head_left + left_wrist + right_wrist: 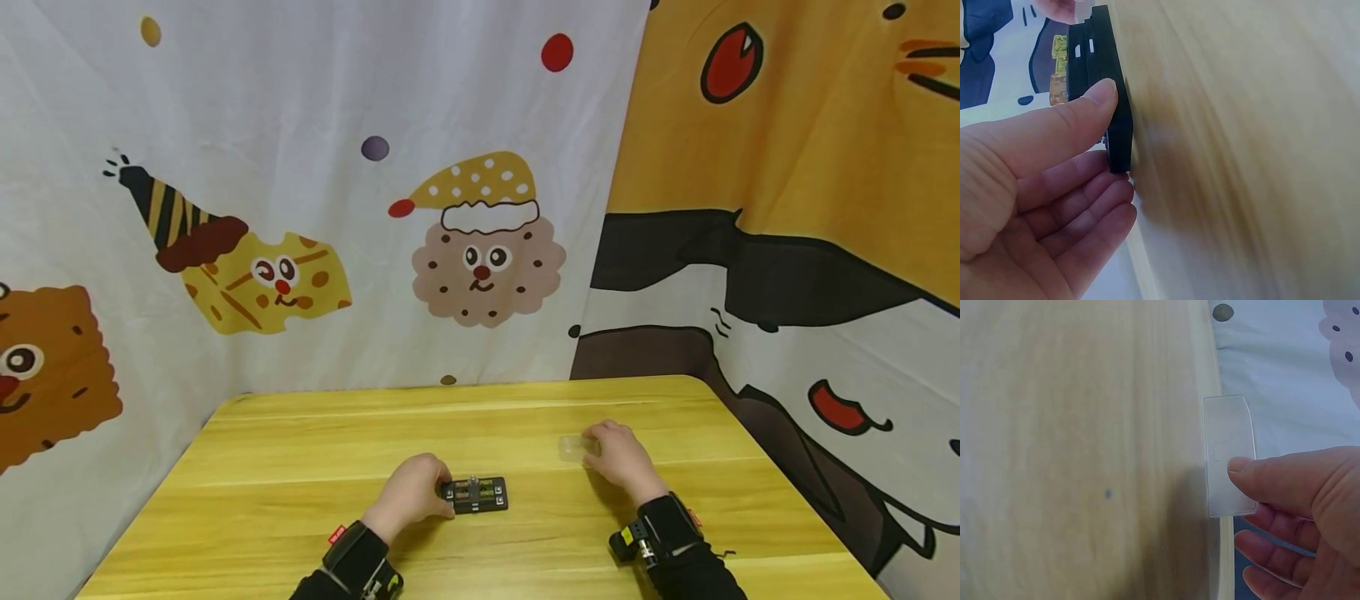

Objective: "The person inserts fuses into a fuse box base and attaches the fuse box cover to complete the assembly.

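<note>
A black fuse block point(480, 497) lies on the table in front of my left hand point(411, 498), which grips its left end. In the left wrist view the thumb presses the near side of the block point(1100, 56), and the other fingers curl by its end. Orange fuses point(1058, 90) and yellow fuses point(1060, 55) stick up from its top. Farther back to the right, my right hand point(621, 457) holds a clear plastic cover point(571, 448) by its right end. Seen from the right wrist, the thumb lies on the side of this boxy cover point(1229, 428), standing at the tabletop.
The wood-grain table point(315, 442) extends around both hands. Behind it hangs a white cloth point(300, 100) printed with cartoon biscuits and cheese, and an orange, black and white cloth point(675, 167) hangs on the right. Each wrist wears a black strap with a small camera point(626, 542).
</note>
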`<state>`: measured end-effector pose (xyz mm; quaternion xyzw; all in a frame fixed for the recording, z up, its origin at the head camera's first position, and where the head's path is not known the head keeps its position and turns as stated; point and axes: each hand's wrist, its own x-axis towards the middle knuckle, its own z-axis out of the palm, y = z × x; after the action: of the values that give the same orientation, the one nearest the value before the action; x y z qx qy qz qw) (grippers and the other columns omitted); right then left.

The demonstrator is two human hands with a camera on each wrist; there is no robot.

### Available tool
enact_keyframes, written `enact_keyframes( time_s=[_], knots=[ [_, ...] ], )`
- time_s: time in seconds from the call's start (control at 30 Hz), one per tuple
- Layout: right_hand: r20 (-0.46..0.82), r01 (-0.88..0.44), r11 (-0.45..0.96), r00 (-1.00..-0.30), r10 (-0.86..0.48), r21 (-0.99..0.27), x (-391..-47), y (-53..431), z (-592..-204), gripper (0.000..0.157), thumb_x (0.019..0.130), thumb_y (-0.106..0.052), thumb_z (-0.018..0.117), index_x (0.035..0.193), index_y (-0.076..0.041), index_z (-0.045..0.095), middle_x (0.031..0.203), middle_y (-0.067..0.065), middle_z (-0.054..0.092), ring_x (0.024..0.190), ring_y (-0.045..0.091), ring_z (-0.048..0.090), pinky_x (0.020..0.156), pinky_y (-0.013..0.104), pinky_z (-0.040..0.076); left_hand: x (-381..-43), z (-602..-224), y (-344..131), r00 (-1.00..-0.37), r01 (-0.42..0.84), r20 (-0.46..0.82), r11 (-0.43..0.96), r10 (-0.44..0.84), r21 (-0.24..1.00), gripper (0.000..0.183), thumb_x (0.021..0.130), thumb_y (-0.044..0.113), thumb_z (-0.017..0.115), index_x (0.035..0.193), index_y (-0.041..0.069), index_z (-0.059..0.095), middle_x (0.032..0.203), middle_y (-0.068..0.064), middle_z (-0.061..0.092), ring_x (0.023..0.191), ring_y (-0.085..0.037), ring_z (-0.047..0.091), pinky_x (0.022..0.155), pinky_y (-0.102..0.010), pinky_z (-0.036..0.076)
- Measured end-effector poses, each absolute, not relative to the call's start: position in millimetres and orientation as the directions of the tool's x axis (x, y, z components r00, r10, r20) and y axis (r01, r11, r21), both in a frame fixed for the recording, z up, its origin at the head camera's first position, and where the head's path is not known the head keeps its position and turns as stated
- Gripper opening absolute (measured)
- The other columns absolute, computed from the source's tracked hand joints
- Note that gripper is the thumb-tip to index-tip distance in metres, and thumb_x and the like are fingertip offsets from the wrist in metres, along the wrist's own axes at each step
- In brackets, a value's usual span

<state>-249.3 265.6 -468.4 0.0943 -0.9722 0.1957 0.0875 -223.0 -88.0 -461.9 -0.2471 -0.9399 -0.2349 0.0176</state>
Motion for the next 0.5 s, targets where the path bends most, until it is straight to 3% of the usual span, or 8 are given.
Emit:
enact_keyframes(
  time_s=[0.3,0.5],
  knots=[
    [0.229,-0.210,0.911,-0.964,-0.134,-0.355,-248.4,257.8,-469.5,0.029,0.079,-0.017,0.083,0.102,-0.003,0.071,0.089,0.004,0.061,0.079,0.021,0.056,0.073,0.041,0.048,-224.7,-464.0,-88.5,-0.883,0.458,0.123,0.771,0.453,0.442,0.040,0.063,0.023,0.094,0.092,0.004,0.075,0.083,0.001,0.063,0.076,-0.016,0.058,0.073,-0.035,0.051],
    [0.252,-0.255,0.887,-0.953,-0.165,-0.384,-243.5,241.4,-466.6,0.026,0.081,-0.019,0.082,0.101,-0.007,0.070,0.090,0.003,0.061,0.080,0.020,0.056,0.075,0.041,0.047,-224.5,-463.2,-88.4,-0.880,0.464,0.130,0.771,0.456,0.436,0.040,0.062,0.023,0.095,0.091,0.004,0.075,0.083,0.001,0.063,0.075,-0.015,0.058,0.073,-0.035,0.050]
  ],
)
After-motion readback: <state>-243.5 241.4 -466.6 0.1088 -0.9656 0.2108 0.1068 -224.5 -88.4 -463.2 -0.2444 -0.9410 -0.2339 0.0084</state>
